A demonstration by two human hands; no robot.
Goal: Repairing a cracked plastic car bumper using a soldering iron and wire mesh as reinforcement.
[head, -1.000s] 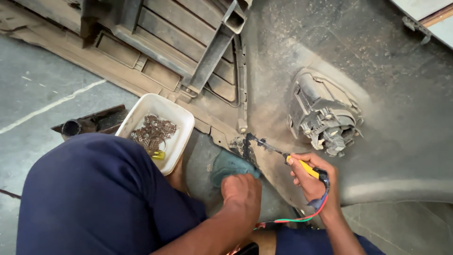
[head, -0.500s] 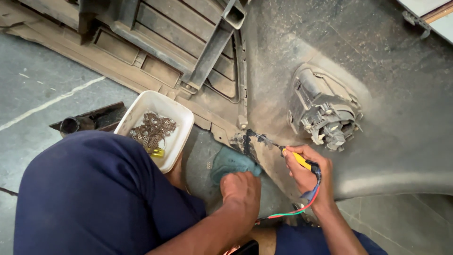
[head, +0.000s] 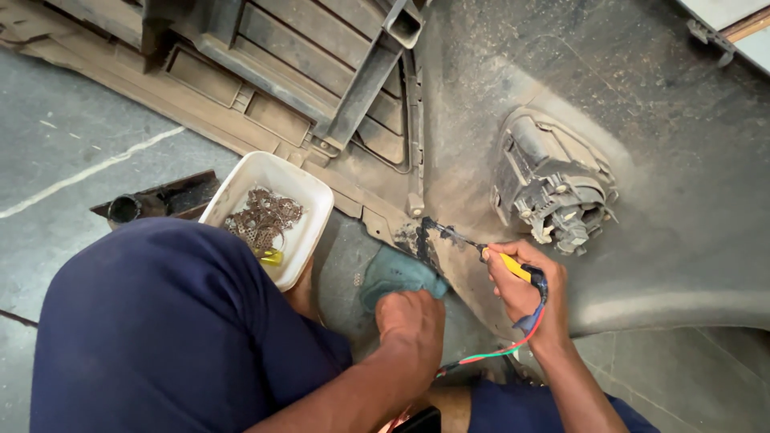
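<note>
Two hands work in our one head view: our right hand (head: 525, 293) has its fingers wrapped round a yellow-handled soldering tool (head: 513, 267), tip touching the blackened crack (head: 425, 236) in the dusty bumper panel (head: 682, 184); we judge it light, stiff, best gripped at the handle. Our left hand (head: 411, 317) presses a soft teal cloth (head: 393, 273) just beside. Left of it sits a white tub (head: 313, 200); no labels show.

This is a car repair workshop: a dusty bumper (head: 642, 104) lies on concrete floor (head: 72, 152), beside a tray of screws (head: 273, 216).
</note>
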